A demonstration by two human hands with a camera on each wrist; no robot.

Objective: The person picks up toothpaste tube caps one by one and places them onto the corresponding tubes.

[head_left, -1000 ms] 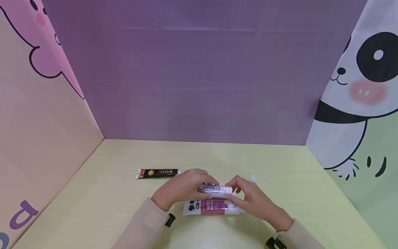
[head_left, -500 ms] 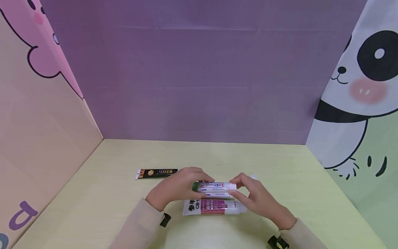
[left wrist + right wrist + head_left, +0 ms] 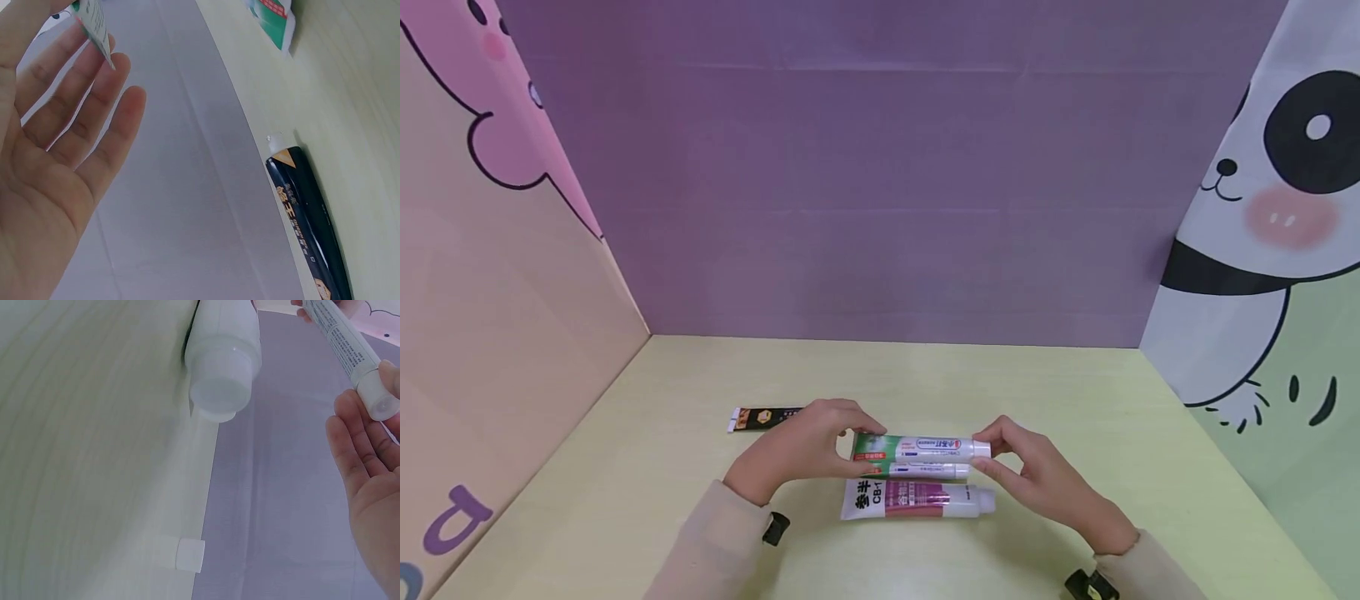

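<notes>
A green-and-white toothpaste tube (image 3: 932, 450) is held level above the table between both hands. My left hand (image 3: 797, 446) pinches its green tail end with thumb and fingertips, while the other fingers stand apart in the left wrist view. My right hand (image 3: 1048, 483) pinches the white cap (image 3: 377, 399) at the opposite end. Just below lies a similar toothpaste tube (image 3: 928, 472), partly covered by the held one. Nearer to me is a larger white-and-pink toothpaste tube (image 3: 917, 500), cap toward the right.
Behind my left hand lies a black toothpaste tube (image 3: 763, 418), partly hidden in the head view; its white nozzle (image 3: 275, 144) shows in the left wrist view. A small loose white cap (image 3: 190, 555) rests on the table (image 3: 700, 500). A purple wall (image 3: 887, 208) closes the back.
My left hand has slid left along the held tube to its tail, uncovering the green part. My right hand has moved slightly right with the cap end. The lower similar tube has come into view.
</notes>
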